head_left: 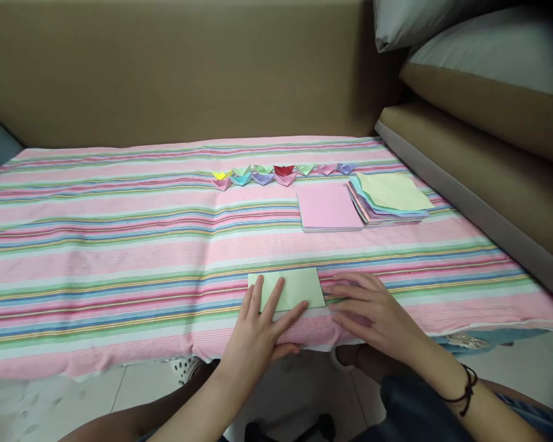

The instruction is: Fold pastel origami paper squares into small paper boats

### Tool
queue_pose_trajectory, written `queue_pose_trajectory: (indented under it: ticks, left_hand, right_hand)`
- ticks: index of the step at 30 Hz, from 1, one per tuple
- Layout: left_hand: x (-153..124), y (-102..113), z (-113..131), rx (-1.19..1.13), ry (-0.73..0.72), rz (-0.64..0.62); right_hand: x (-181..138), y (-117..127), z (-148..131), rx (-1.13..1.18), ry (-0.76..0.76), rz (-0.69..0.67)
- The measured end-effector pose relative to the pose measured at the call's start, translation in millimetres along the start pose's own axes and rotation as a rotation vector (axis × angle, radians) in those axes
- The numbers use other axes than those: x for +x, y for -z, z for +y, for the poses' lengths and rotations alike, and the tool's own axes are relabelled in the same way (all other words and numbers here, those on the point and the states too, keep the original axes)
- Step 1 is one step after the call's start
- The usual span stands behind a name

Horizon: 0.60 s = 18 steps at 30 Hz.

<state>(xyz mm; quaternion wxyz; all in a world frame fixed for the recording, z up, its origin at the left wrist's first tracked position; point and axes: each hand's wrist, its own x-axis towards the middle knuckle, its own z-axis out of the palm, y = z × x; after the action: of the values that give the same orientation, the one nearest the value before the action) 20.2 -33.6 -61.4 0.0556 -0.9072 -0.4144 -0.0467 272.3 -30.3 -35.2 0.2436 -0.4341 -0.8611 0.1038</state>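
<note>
Pale green oblong paper (299,286) flat on striped cloth (120,252), near cloth's front edge. Left hand (255,330) spread, fingers lying on paper, gripping nothing. Right hand (380,314) released, just beside paper's right edge, fingers loosely bent. Beyond: pink-topped paper stack (329,207) beside mixed-colour stack (375,216), yellowish sheet (392,191) uppermost. Farther back, small paper boats (284,171) in two rows.

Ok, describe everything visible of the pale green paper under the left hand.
The pale green paper is a plain, thin-looking rectangle, apparently folded, lying flat on the striped cloth near the person's side. The left hand spreads over its left part; the right hand is by its right end, contact unclear.
</note>
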Motion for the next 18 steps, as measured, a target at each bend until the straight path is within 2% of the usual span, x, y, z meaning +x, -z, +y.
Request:
queue_pose_trajectory:
  ticks: [4, 5, 12, 18]
  left_hand:
    - [1, 2, 0, 0.003, -0.001, -0.019]
    - [1, 2, 0, 0.004, -0.002, -0.027]
    - [2, 2, -2, -0.017, -0.017, -0.047]
    - [0, 3, -4, -0.063, -0.019, -0.017]
  right_hand:
    - [13, -8, -2, 0.128, -0.091, 0.201]
    - [18, -12, -5, 0.165, -0.097, 0.214]
    - [60, -52, -38, 0.436, -0.061, 0.065]
    - [65, -62, -38, 0.522, -0.129, 0.067]
